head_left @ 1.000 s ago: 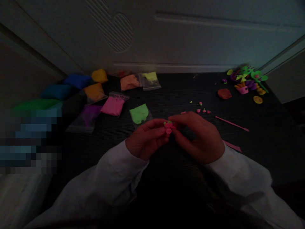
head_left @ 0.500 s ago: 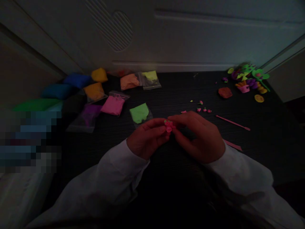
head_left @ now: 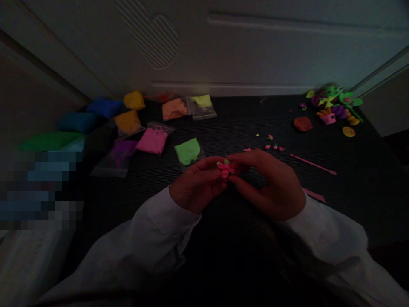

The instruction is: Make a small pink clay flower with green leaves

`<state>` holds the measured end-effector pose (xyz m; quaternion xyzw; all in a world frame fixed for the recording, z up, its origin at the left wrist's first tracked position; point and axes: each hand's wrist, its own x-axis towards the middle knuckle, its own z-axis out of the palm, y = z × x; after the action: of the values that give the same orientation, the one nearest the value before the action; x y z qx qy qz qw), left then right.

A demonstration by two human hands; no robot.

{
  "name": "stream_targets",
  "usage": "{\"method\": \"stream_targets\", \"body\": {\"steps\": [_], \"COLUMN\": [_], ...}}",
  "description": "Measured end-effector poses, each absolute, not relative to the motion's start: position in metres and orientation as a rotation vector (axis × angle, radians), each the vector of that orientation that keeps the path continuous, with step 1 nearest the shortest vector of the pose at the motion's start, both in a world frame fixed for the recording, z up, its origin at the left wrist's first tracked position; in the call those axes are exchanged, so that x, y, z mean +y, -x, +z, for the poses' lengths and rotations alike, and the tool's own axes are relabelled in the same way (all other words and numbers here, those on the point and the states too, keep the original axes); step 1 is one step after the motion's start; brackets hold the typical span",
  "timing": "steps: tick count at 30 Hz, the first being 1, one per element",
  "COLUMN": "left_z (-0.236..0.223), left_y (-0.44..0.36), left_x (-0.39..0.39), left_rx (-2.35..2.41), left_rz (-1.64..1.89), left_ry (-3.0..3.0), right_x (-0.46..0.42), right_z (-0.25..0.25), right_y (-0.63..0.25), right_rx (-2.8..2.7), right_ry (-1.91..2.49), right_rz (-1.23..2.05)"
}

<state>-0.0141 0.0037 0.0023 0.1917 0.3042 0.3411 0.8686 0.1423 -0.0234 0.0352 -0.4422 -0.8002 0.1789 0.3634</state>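
A small pink clay flower [head_left: 225,168] with green bits sits between the fingertips of both hands, just above the dark ribbed table [head_left: 243,119]. My left hand [head_left: 195,184] pinches it from the left with curled fingers. My right hand [head_left: 270,183] pinches it from the right, thumb and forefinger closed on it. Both wrists wear white sleeves. The scene is very dim.
Several bags of coloured clay lie at the left and back, among them a light green bag [head_left: 187,151] and a pink bag [head_left: 151,140]. Tiny pink clay bits [head_left: 272,147] and a pink stick tool [head_left: 312,164] lie right of the hands. Finished clay figures [head_left: 332,106] stand far right.
The hands stay together in the same spot; the flower has turned slightly between the fingertips and shows more of its petals.
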Motion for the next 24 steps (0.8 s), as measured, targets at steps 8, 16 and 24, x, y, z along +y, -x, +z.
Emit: {"method": "stream_targets", "body": {"steps": [8,16,24], "left_z": [0.0015,0.0000,0.0008], "left_y": [0.0150,0.0148,0.0147], "left_x": [0.0026,0.0029,0.0022], "left_rx": [0.603,0.606,0.575], "left_rz": [0.706,0.697,0.700], "left_ry": [-0.380,-0.406,-0.404], "right_x": [-0.0246,-0.0250,-0.0264], "right_z": [0.0361,0.0368,0.0381], "right_y": [-0.1421,-0.1409,-0.1398], "right_rx": [-2.018,-2.046,-2.047], "right_ry": [1.140,1.125,1.104], "right_rz": [0.486,0.446,0.486]}}
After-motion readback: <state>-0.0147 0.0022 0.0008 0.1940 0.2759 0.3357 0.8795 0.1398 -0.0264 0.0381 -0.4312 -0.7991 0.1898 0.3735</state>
